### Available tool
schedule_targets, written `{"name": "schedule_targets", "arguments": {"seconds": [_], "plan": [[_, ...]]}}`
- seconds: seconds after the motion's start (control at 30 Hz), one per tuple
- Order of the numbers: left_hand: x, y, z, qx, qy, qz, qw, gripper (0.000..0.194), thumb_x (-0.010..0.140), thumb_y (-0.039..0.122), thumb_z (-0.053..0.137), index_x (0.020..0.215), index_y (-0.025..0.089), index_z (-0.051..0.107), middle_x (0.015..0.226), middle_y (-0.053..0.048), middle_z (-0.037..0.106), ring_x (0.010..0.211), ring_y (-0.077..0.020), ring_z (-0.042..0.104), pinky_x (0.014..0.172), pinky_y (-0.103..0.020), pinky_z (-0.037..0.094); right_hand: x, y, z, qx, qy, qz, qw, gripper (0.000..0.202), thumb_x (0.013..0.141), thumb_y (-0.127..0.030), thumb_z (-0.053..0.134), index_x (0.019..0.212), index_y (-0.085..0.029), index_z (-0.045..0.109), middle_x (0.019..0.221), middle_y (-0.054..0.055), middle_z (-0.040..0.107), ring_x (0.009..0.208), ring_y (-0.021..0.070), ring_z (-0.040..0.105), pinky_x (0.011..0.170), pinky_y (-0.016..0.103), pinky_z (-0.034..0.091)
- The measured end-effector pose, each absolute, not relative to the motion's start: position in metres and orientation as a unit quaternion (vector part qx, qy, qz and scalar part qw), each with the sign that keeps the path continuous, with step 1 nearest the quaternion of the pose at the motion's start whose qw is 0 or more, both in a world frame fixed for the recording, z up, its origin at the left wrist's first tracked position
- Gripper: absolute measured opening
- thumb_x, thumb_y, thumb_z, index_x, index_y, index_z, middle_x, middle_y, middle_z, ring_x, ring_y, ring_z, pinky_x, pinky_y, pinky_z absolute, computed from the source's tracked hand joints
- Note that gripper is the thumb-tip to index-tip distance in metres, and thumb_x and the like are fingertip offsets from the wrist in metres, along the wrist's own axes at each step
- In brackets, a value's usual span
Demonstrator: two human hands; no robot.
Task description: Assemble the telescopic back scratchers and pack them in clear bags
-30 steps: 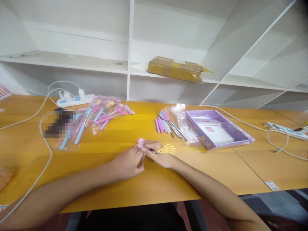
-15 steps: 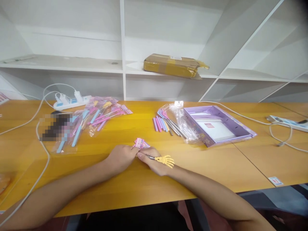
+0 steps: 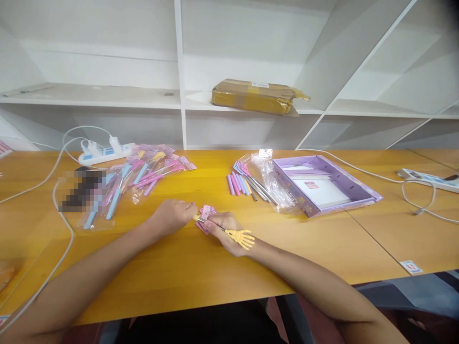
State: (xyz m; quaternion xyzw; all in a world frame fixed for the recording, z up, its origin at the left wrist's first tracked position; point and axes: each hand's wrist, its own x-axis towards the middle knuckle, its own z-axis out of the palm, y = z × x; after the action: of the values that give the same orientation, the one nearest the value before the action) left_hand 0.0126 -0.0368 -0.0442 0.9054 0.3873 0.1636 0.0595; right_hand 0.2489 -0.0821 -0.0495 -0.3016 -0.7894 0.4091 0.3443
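Yellow-clawed scratcher just above table: right hand grip closed around metal shaft; left hand closed over yellow handle end. Likely light, stiff; metal probably slippery, thin prongs fragile. Best held by handle and mid-shaft.

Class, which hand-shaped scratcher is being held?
The yellow scratcher in the right hand; the bagged scratchers and the pink and blue ones beside the purple tray lie untouched.

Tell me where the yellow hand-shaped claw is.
In the head view, the yellow hand-shaped claw sits below centre, slightly right, at the end of the silver metal rod held in the right hand, by its wrist.
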Motion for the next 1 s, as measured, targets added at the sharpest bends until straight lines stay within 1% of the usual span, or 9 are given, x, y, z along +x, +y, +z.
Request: {"name": "schedule_targets", "arguments": {"seconds": [0.1,0.23,0.37,0.47,0.57,0.7,0.83,0.9,1.0], "plan": [[-0.010,-0.020,-0.042,0.900,0.410,0.150,0.026,0.037,0.104,0.022,0.042,0.068,0.022,0.048,0.061,-0.003,0.049,0.057,-0.0172,0.039,0.058,-0.030,0.027,0.256,-0.083,-0.052,-0.298,-0.777,0.411,0.371,0.054,0.110,-0.055,0.043,0.067,-0.022,0.043,0.063,-0.002,0.042,0.059,0.0129,0.038,0.060,0.031,0.032],[-0.055,0.006,-0.034,0.838,0.521,0.158,-0.028,0.028,0.092,0.014,0.050,0.066,0.021,0.043,0.059,0.001,0.042,0.060,-0.0146,0.034,0.062,-0.028,0.024,0.282,-0.072,-0.050,-0.298,-0.721,0.405,0.477,0.064,0.107,-0.061,0.041,0.057,-0.024,0.029,0.055,-0.003,0.030,0.051,0.0132,0.028,0.054,0.033,0.026],[-0.058,0.011,-0.034,0.788,0.580,0.202,-0.044,0.028,0.091,0.016,0.049,0.066,0.022,0.038,0.063,0.000,0.043,0.064,-0.0158,0.040,0.066,-0.030,0.029,0.316,-0.039,-0.033,-0.341,-0.689,0.311,0.558,0.059,0.102,-0.061,0.054,0.056,-0.023,0.047,0.070,0.005,0.056,0.068,0.0206,0.056,0.069,0.038,0.046],[-0.034,0.004,-0.041,0.771,0.590,0.238,0.014,0.017,0.091,0.023,0.052,0.076,0.024,0.044,0.069,0.001,0.050,0.066,-0.0178,0.048,0.066,-0.032,0.035,0.343,-0.010,-0.019,-0.438,-0.652,0.240,0.571,0.049,0.095,-0.060,0.064,0.065,-0.023,0.052,0.087,0.007,0.064,0.075,0.0207,0.060,0.069,0.036,0.050],[-0.016,0.001,-0.047,0.751,0.593,0.254,0.144,0.004,0.090,0.023,0.051,0.094,0.024,0.051,0.087,-0.002,0.062,0.081,-0.0209,0.061,0.073,-0.033,0.045,0.369,0.013,-0.013,-0.517,-0.600,0.167,0.587,0.045,0.095,-0.056,0.063,0.069,-0.025,0.042,0.074,0.002,0.057,0.065,0.0166,0.053,0.063,0.031,0.045],[-0.003,0.008,-0.050,0.705,0.609,0.204,0.301,0.021,0.093,0.020,0.046,0.113,0.021,0.052,0.098,-0.006,0.065,0.080,-0.0208,0.066,0.069,-0.032,0.051,0.397,0.034,-0.023,-0.614,-0.646,0.040,0.452,0.034,0.094,-0.047,0.066,0.079,-0.025,0.046,0.068,0.000,0.056,0.064,0.0172,0.051,0.066,0.031,0.042],[0.029,0.025,-0.051,0.691,0.613,0.179,0.338,0.050,0.089,0.014,0.051,0.138,0.017,0.043,0.119,-0.014,0.064,0.071,-0.0172,0.068,0.060,-0.029,0.052,0.401,0.046,-0.043,-0.668,-0.698,0.023,0.257,0.017,0.102,-0.037,0.054,0.101,-0.020,0.057,0.083,0.011,0.070,0.071,0.0239,0.060,0.070,0.034,0.043],[0.055,0.037,-0.052,0.698,0.611,0.189,0.322,0.060,0.085,0.011,0.057,0.143,0.016,0.041,0.139,-0.021,0.055,0.084,-0.0194,0.071,0.066,-0.031,0.055,0.396,0.050,-0.052,-0.687,-0.702,0.014,0.189,0.023,0.106,-0.035,0.047,0.116,-0.017,0.058,0.092,0.016,0.073,0.078,0.0273,0.064,0.074,0.035,0.043],[0.095,0.055,-0.055,0.710,0.605,0.209,0.295,0.062,0.082,0.010,0.064,0.141,0.012,0.044,0.148,-0.027,0.046,0.108,-0.0279,0.069,0.083,-0.036,0.057,0.389,0.055,-0.060,-0.697,-0.702,-0.014,0.148,0.033,0.110,-0.035,0.039,0.128,-0.013,0.055,0.106,0.021,0.073,0.089,0.0300,0.067,0.081,0.037,0.045]]}}
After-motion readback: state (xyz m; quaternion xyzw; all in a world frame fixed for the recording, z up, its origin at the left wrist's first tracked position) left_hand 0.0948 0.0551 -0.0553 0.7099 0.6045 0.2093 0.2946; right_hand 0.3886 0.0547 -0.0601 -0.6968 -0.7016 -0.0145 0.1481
